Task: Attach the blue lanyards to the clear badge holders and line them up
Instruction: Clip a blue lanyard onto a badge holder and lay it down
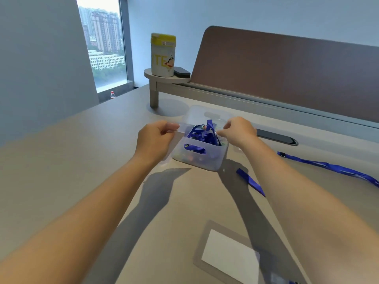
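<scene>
A translucent bin [202, 160] in the middle of the table holds a tangle of blue lanyards [202, 135]. Just above it, a clear badge holder [205, 114] is stretched between both hands. My left hand [155, 138] pinches its left edge and my right hand [239, 130] pinches its right edge. A second clear badge holder [229, 253] with a white card inside lies flat at the near edge. One blue lanyard [328, 167] lies loose on the table to the right, and part of it runs under my right forearm.
A white canister with a yellow lid [163, 56] and a black eraser [181, 71] stand on a small raised shelf at the back. A brown divider panel [287, 78] runs behind the table. A dark cable slot [276, 138] sits right of the bin.
</scene>
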`<state>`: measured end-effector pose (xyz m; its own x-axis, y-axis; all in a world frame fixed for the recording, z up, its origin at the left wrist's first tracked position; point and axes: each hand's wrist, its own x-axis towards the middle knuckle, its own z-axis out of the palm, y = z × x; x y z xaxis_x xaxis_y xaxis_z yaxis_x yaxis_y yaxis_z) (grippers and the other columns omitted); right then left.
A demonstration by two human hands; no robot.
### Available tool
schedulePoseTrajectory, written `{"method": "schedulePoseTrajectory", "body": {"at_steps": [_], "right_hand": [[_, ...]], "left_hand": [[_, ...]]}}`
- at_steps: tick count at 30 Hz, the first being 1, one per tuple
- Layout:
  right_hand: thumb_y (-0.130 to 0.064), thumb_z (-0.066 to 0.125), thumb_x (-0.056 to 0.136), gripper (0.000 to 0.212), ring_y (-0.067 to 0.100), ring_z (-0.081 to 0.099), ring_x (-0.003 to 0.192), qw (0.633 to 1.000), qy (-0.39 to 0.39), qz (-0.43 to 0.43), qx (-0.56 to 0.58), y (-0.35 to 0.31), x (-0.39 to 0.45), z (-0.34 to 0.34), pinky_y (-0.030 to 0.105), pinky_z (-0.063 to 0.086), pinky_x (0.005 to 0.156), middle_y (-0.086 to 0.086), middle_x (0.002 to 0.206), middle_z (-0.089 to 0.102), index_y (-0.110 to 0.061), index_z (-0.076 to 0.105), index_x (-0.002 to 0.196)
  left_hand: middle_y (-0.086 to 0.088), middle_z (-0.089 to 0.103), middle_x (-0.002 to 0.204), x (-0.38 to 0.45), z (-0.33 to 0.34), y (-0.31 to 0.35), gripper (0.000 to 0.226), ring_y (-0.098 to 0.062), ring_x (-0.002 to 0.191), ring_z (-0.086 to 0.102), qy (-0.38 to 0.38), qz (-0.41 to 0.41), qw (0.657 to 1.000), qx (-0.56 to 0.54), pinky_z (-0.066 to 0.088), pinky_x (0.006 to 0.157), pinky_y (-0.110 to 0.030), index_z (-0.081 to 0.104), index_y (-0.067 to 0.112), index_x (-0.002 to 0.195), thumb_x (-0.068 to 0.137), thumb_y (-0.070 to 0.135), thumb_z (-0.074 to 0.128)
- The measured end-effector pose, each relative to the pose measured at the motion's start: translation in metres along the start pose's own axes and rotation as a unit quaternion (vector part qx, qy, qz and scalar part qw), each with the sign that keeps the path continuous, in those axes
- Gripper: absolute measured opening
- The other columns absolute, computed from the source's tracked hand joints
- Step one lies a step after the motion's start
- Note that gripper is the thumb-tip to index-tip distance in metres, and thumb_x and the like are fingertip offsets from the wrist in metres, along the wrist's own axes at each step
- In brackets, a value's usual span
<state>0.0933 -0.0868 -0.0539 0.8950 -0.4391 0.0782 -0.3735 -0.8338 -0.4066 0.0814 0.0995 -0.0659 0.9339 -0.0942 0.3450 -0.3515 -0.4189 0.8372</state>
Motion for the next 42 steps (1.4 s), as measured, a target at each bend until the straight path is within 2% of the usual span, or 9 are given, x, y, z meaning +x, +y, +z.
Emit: {"method": "schedulePoseTrajectory", "body": {"at_steps": [5,9,18,21,25,29,37,40,42], "right_hand": [[-0.021,0.049,0.091,0.029,0.032,0.062,0.100,1.000,0.008,-0.015,0.014,0.051,-0.068,-0.036,0.047,0.051,0.092,0.018,0.108,0.067,-0.001,0.066,0.104],[-0.018,0.050,0.091,0.027,0.033,0.062,0.101,0.999,0.009,0.043,0.017,0.112,-0.124,-0.056,0.045,0.051,0.092,0.021,0.110,0.067,0.001,0.065,0.104],[-0.012,0.048,0.091,0.024,0.031,0.060,0.103,0.983,0.019,0.185,0.009,0.228,-0.220,-0.079,0.042,0.048,0.089,0.017,0.111,0.066,-0.002,0.063,0.107],[-0.011,0.047,0.089,0.026,0.033,0.061,0.101,0.976,0.035,0.212,0.014,0.254,-0.226,-0.078,0.042,0.049,0.084,0.018,0.109,0.067,0.000,0.064,0.105],[-0.015,0.047,0.089,0.026,0.031,0.060,0.080,0.970,0.047,0.234,0.052,0.279,-0.211,-0.074,0.036,0.043,0.065,0.016,0.090,0.067,0.001,0.065,0.101],[-0.030,0.044,0.092,0.040,0.021,0.042,0.054,0.960,0.053,0.269,0.054,0.289,-0.185,-0.069,0.030,0.030,0.051,0.006,0.060,0.049,-0.005,0.050,0.062],[-0.027,0.046,0.088,0.026,0.019,0.044,0.061,0.937,0.022,0.347,-0.015,0.293,-0.149,-0.060,0.030,0.033,0.063,0.004,0.063,0.047,-0.013,0.051,0.067],[-0.019,0.049,0.087,0.024,0.024,0.049,0.074,0.938,0.019,0.345,-0.018,0.293,-0.147,-0.061,0.032,0.036,0.069,0.005,0.063,0.045,-0.011,0.048,0.064],[-0.015,0.049,0.087,0.030,0.021,0.047,0.066,0.947,0.046,0.317,0.008,0.293,-0.147,-0.061,0.031,0.036,0.064,0.004,0.060,0.042,-0.011,0.041,0.058]], "left_hand": [[-0.006,0.061,0.100,-0.031,0.015,0.033,0.024,-0.015,0.085,0.047,-0.028,0.084,0.996,0.022,0.040,0.073,-0.023,0.064,0.004,0.107,0.089,0.012,0.050],[-0.016,0.064,0.110,-0.068,0.044,0.057,0.023,-0.018,0.088,0.049,-0.070,0.153,0.985,0.043,0.040,0.076,-0.025,0.064,0.003,0.106,0.089,0.011,0.051],[-0.019,0.065,0.108,-0.156,0.121,0.081,0.026,-0.034,0.097,0.059,-0.166,0.280,0.941,0.095,0.037,0.076,-0.026,0.063,0.003,0.109,0.089,0.000,0.046],[-0.019,0.065,0.107,-0.167,0.136,0.088,0.026,-0.033,0.096,0.059,-0.184,0.301,0.931,0.094,0.042,0.076,-0.033,0.064,0.005,0.108,0.089,0.002,0.046],[-0.015,0.063,0.113,-0.167,0.153,0.098,0.029,-0.029,0.101,0.057,-0.186,0.318,0.922,0.123,0.034,0.074,-0.024,0.062,0.008,0.112,0.091,0.004,0.043],[-0.016,0.064,0.112,-0.157,0.172,0.102,0.029,-0.030,0.101,0.057,-0.196,0.315,0.920,0.125,0.043,0.081,-0.032,0.062,0.008,0.113,0.091,0.004,0.043],[-0.014,0.062,0.112,-0.145,0.197,0.099,0.029,-0.029,0.102,0.056,-0.225,0.296,0.918,0.139,0.047,0.088,-0.041,0.061,0.009,0.113,0.092,0.005,0.042],[-0.015,0.062,0.113,-0.142,0.198,0.097,0.029,-0.030,0.102,0.056,-0.223,0.295,0.919,0.140,0.047,0.088,-0.041,0.060,0.009,0.114,0.092,0.005,0.042],[-0.017,0.063,0.111,-0.142,0.196,0.098,0.028,-0.031,0.101,0.057,-0.212,0.306,0.918,0.135,0.048,0.087,-0.041,0.060,0.007,0.114,0.091,0.003,0.044]]}}
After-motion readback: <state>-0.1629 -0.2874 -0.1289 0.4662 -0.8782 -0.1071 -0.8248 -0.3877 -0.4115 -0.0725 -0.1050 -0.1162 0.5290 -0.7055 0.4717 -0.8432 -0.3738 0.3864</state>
